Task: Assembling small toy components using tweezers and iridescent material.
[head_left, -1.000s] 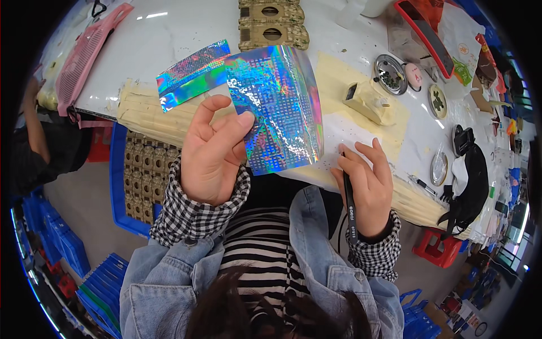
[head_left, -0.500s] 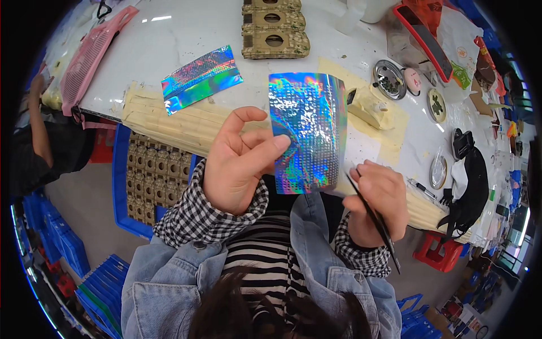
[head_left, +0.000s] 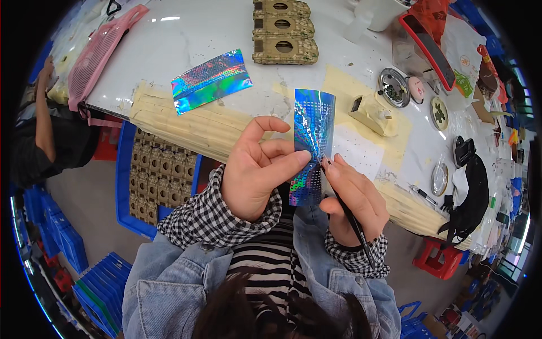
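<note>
Between the thumb and fingers of my left hand [head_left: 262, 166] is a shiny holographic sticker sheet [head_left: 314, 113] covered in rows of small dark marks. The sheet is bowed lengthwise and looks narrow from here. My right hand [head_left: 357, 198] grips black tweezers [head_left: 354, 227], whose tips reach the sheet's right edge close to my left thumb. Whether the tips have hold of a sticker is too small to tell. A second holographic sheet [head_left: 212, 82] lies on the white table, beyond my left hand.
Camouflage-patterned plastic housings [head_left: 285, 50] stand in a row at the far middle. A blue crate [head_left: 125, 186] of similar housings sits below the table's left edge. To the right are a taped block [head_left: 372, 116], a round metal dish [head_left: 393, 87] and a red-cased phone [head_left: 427, 51]. Another person's arm [head_left: 45, 118] shows far left.
My right hand has moved left and up, bringing the tweezers to the sheet. The sheet has turned and curved, so less of its face shows.
</note>
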The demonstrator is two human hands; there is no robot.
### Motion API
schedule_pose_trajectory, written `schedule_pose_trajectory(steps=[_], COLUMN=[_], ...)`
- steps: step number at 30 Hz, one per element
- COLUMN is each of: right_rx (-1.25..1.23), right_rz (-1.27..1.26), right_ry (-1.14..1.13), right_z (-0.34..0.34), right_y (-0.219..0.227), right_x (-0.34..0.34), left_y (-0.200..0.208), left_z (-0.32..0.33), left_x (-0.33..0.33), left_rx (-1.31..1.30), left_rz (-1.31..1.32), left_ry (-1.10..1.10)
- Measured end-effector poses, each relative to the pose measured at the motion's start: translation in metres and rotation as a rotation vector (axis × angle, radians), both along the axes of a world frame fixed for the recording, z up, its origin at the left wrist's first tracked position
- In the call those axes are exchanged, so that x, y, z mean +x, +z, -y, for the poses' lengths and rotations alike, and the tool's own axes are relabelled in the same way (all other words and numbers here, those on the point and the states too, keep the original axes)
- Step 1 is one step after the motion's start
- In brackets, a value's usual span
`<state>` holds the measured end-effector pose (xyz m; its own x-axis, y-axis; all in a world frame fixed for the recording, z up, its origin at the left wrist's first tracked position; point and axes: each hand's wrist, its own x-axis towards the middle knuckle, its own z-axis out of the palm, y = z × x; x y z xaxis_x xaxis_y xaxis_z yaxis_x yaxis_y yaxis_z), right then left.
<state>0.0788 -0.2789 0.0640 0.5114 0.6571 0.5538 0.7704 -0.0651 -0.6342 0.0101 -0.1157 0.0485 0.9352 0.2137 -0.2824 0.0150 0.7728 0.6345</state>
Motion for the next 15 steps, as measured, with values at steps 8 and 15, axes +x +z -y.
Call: schedule_pose_trajectory(steps=[8,15], right_rx=[0.020,-0.002], right_rz=[-0.043,-0.065], right_ry=[-0.022,-0.019], right_z=[-0.0017,-0.0002], right_y=[-0.0008,-0.0001], right_x=[-0.0002,0.0003], left_y=[-0.0002,-0.0011], left_z=[-0.0004,-0.0004], left_x=[-0.0010,-0.0001], left_rx=[-0.010,0.014], left_rz=[0.002,-0.003], left_ry=[0.002,0.006])
